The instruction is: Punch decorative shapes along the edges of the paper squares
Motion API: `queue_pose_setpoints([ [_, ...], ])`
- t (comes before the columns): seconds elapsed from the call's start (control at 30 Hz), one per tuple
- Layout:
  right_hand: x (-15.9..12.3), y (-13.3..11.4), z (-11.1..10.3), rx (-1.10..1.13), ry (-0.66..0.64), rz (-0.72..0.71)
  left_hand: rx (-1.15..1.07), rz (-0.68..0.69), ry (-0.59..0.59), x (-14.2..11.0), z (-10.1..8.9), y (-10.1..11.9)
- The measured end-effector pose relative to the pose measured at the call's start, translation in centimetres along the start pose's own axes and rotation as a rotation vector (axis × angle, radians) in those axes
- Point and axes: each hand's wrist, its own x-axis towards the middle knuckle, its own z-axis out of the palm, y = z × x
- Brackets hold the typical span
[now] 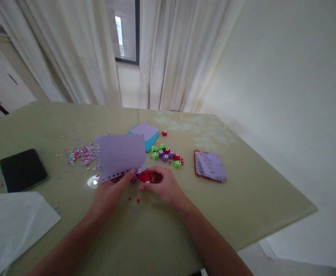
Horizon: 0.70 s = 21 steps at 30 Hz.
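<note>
My left hand (pixel 113 189) pinches the lower edge of a purple sheet of paper (pixel 122 155), which stands up tilted over the table. Small punched holes run along the sheet's bottom and left edges. Between my hands, my right hand (pixel 162 184) grips a small red paper punch (pixel 145 176) at the sheet's lower right corner. Something purple (pixel 134 178) shows by my left fingertips, partly hidden by them. A few red and lilac paper bits (pixel 138 200) lie on the table below my hands.
Several green, red and purple paper punches (pixel 165 157) cluster beyond my right hand, with one red punch (pixel 164 133) farther back. Punched sheets (pixel 212 166) are stacked at right. Blue and purple paper (pixel 146 132), confetti (pixel 83 154), a dark tablet (pixel 22 170) and a white sheet (pixel 15 230) also lie around.
</note>
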Motion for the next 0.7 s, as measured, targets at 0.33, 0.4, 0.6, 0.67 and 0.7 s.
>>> queue_pose_setpoints([
  [0.33,-0.8,-0.3,0.9,0.105,0.016,0.038,-0.009,0.015,-0.038,-0.4,-0.1,-0.3],
  [0.4,-0.9,-0.4,0.9,0.078,0.032,0.024,0.005,0.007,-0.024,-0.4,-0.1,-0.3],
  [0.6,-1.0,-1.2,0.9,0.031,0.018,-0.008,-0.021,0.058,-0.036,-0.7,0.1,0.0],
  [0.67,-1.0,-1.3,1.0,0.016,0.024,0.009,-0.028,0.043,-0.045,-0.7,0.1,0.0],
  [0.7,-1.1,-1.3,1.0,0.010,0.024,0.015,-0.032,0.031,-0.047,-0.8,0.1,0.0],
])
